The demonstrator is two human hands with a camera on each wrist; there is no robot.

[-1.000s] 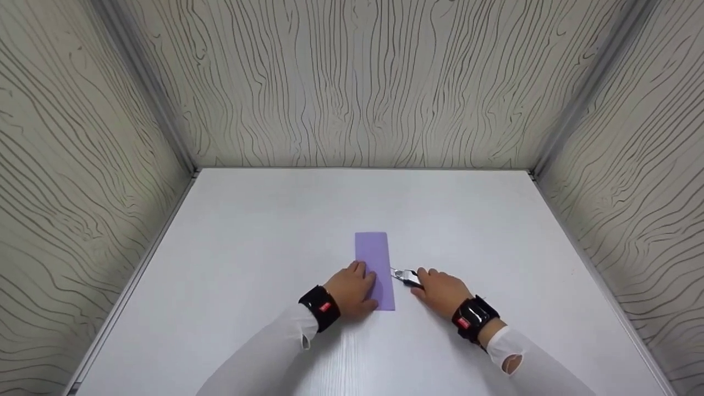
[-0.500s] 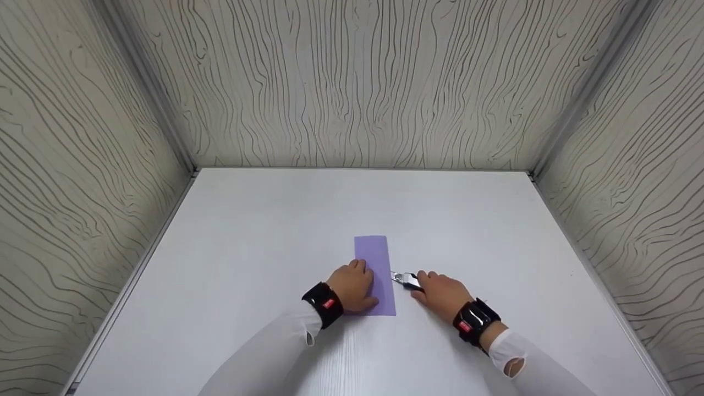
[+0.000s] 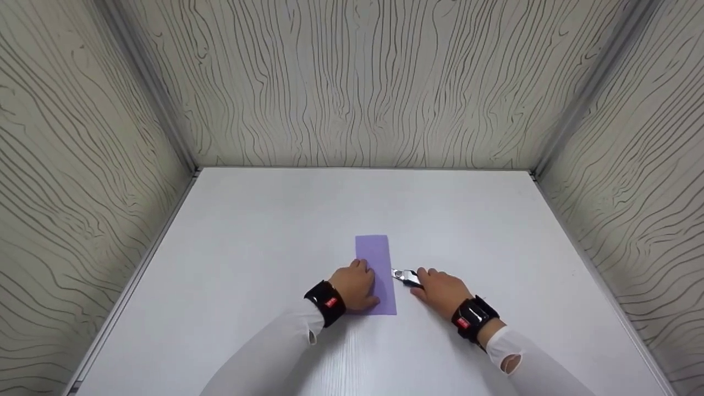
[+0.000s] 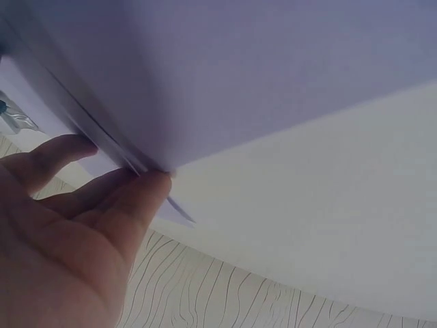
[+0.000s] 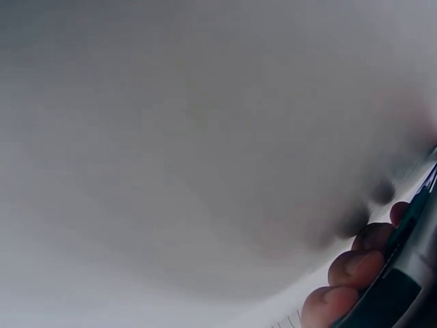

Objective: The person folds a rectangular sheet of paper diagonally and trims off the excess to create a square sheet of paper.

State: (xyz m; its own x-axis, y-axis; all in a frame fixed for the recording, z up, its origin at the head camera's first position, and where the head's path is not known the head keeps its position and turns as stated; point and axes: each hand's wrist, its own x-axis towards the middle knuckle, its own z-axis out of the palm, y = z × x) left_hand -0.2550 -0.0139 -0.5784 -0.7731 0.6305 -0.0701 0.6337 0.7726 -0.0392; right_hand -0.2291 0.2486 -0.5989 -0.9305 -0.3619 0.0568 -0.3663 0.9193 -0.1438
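In the head view a folded purple paper [image 3: 382,275] lies upright on the white table. My left hand [image 3: 352,286] rests on its left part, fingertips pressing near the left edge. The left wrist view shows the fingertips [image 4: 153,183] against a slim paper fold, with a broad purple layer of the paper [image 4: 273,61] close to the camera. My right hand [image 3: 443,291] grips a utility knife [image 3: 410,278], its silver tip at the paper's right edge. Whether the tip sits between the layers cannot be told. In the right wrist view, the fingers [image 5: 355,266] curl round the dark handle.
The white tabletop [image 3: 264,220] spreads around both hands. Wood-grain panels [image 3: 352,82] stand at the back and both sides, joined by grey metal corner posts [image 3: 148,82]. Black bands [image 3: 325,303] circle both wrists.
The paper has slid slightly toward me, and its purple lower edge now shows left of my left hand's thumb. The knife dipped slightly, then rose again along the right edge.
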